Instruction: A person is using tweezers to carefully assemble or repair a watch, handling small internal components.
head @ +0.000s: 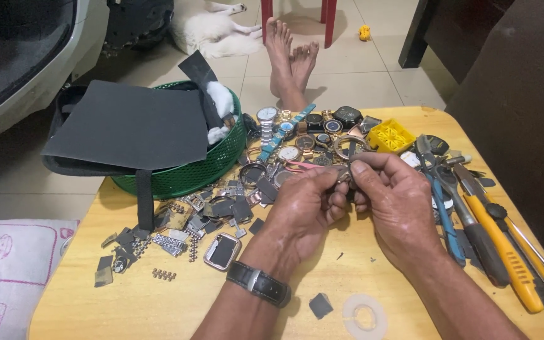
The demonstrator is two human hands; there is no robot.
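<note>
My left hand [306, 204] and my right hand [395, 198] meet above the middle of a low wooden table [158, 308]. Together they pinch a small metal watch part [345, 174] between thumbs and fingertips; most of it is hidden by my fingers. A dark strap watch [259, 283] sits on my left wrist. Just behind my hands lies a heap of watches and watch cases [303, 135]. Left of my left hand are loose metal band links [168, 242] and a rectangular watch case [222, 250].
A green mesh basket [187, 173] with dark sandpaper sheets [130, 126] stands at back left. Pliers, cutters and yellow-handled tools [505, 252] lie at right, a small yellow tray [390, 135] behind them. A clear tape ring [364, 313] lies near the front. My bare feet [291, 56] rest beyond the table.
</note>
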